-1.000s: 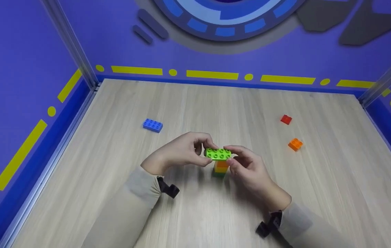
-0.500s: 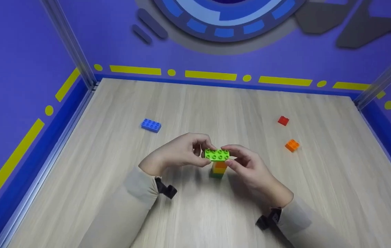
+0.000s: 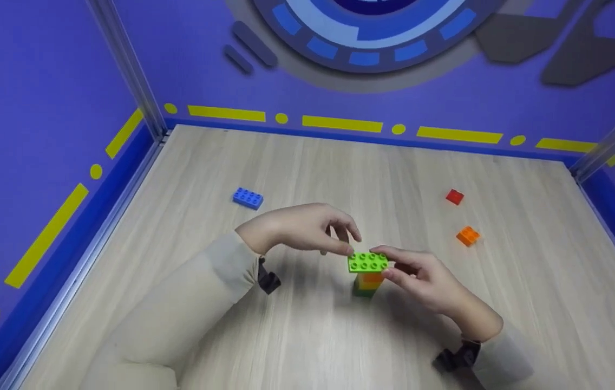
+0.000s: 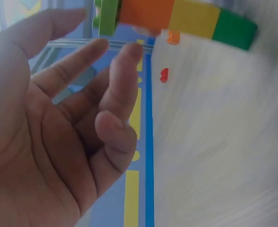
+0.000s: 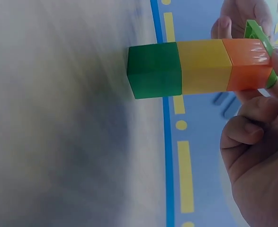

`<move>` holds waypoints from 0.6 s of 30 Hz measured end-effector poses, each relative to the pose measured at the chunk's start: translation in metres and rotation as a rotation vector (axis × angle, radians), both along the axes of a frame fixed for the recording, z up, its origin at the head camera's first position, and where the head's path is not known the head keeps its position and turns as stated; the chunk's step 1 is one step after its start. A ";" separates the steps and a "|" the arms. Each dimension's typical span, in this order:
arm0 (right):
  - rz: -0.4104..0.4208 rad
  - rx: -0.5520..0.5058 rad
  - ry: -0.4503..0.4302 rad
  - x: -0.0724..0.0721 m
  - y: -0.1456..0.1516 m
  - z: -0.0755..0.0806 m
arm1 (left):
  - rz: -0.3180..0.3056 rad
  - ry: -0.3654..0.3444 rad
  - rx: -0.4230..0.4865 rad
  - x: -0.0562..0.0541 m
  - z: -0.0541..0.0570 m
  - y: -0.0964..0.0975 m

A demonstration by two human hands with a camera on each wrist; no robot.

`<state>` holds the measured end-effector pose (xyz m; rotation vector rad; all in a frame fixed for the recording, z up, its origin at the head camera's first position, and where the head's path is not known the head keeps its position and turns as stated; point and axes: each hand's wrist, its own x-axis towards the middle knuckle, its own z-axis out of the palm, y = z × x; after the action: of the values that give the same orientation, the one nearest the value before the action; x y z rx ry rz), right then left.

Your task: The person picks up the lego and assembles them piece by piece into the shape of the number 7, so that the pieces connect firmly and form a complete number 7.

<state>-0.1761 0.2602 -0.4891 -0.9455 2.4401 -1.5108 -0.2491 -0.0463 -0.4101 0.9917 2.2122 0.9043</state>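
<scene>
A thin light green brick (image 3: 367, 262) with studs sits on top of a small upright tower. Under it, in the right wrist view, come an orange brick (image 5: 250, 64), a yellow brick (image 5: 204, 67) and a dark green brick (image 5: 155, 71) at the bottom. My right hand (image 3: 432, 279) pinches the light green brick's right end between thumb and fingers. Beside the left end is my left hand (image 3: 310, 227), its fingers loosely bent and holding nothing. In the left wrist view a small gap separates its thumb (image 4: 58, 23) from the light green brick.
On the wooden table (image 3: 296, 336), a blue brick (image 3: 248, 198) lies back left. A red brick (image 3: 455, 196) and another orange brick (image 3: 468, 236) lie to the right. Blue printed walls (image 3: 351, 97) enclose the table at the back and sides.
My left hand has let go of the light green brick and drawn back from its left end. The right hand still pinches the other end. The head view has shifted slightly.
</scene>
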 end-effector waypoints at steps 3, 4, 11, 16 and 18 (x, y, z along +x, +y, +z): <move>-0.003 0.002 0.021 0.006 0.008 0.000 | 0.009 0.043 -0.030 -0.010 0.006 0.010; -0.005 0.006 0.029 0.007 0.010 0.001 | 0.012 0.054 -0.035 -0.014 0.008 0.013; -0.051 0.026 0.039 0.013 0.013 0.000 | 0.035 0.129 -0.053 -0.045 0.018 0.040; -0.064 0.022 0.067 0.016 0.011 -0.001 | 0.081 0.189 -0.053 -0.066 0.009 0.066; -0.072 0.006 0.074 0.017 0.011 -0.002 | 0.110 0.204 -0.039 -0.073 0.003 0.077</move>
<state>-0.1596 0.2710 -0.4909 -0.9377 2.5548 -1.5169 -0.3224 0.0311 -0.4074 0.9909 2.4667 0.8358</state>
